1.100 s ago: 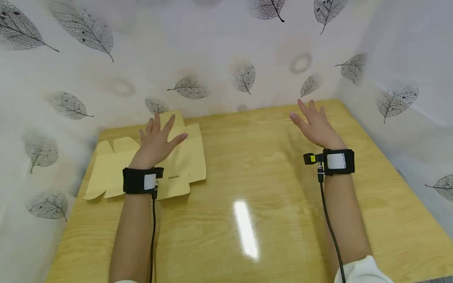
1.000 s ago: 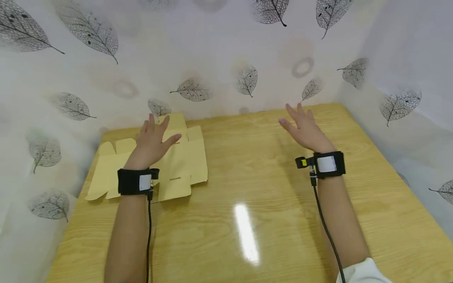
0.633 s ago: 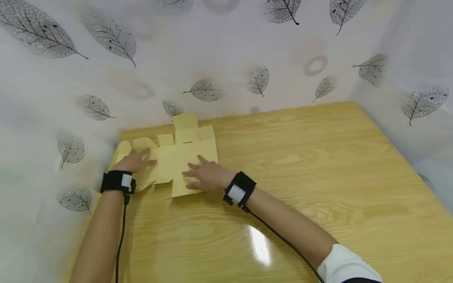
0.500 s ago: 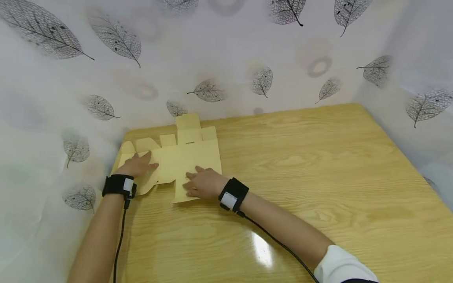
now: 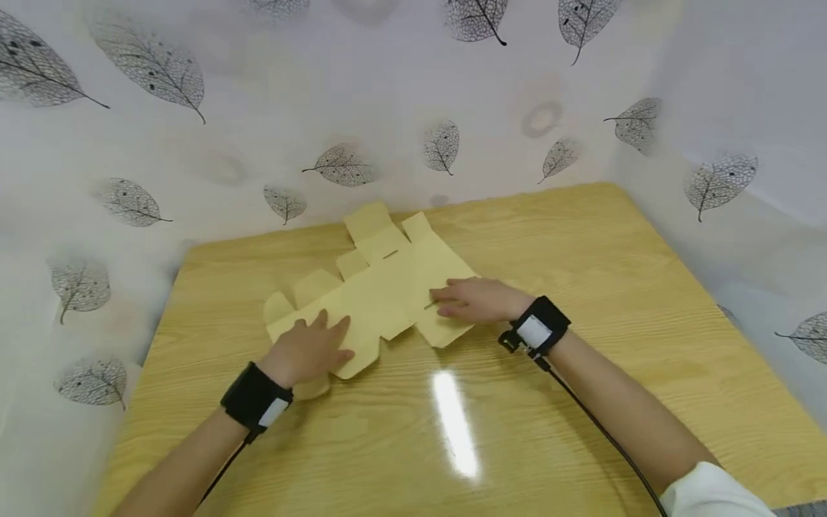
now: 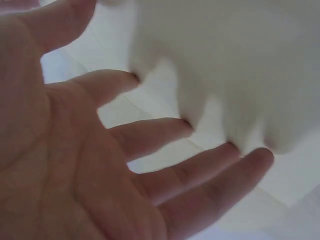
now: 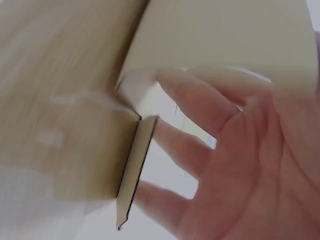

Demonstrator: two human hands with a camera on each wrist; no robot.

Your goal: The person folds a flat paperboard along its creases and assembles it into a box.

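Slanting from lower left to upper right across the wooden bench (image 5: 581, 237), an unfolded cardboard box blank (image 5: 381, 294) lay beneath both hands. At the far left, a leaf-patterned wall covering (image 5: 84, 301) bordered the bench. Next came the black left wristband (image 5: 253, 398), with a dark cable running down from it. The left hand (image 5: 306, 352) rested palm down on the blank's left part. Its fingers (image 6: 155, 136) were fanned wide and nearly straight, clasping nothing; in the left wrist view their tips met the pale card, which stretched on past them. One rounded flap stuck out on the near side of this hand, while two others lay beyond its fingertips.

Between the hands ran the blank's broad panels, with smaller flaps toward the wall and a narrow slot (image 5: 390, 254) in the far part. To the right, the right hand (image 5: 487, 300) lay over the blank's right end, its fingers (image 7: 186, 148) pointing left beside a second slot. They were extended and parted rather than curled around the card. In the right wrist view, card edges hid the fingertips, so their exact contact could not be told. Farther right were the right wristband (image 5: 553, 321) and a white sleeve (image 5: 713, 492).
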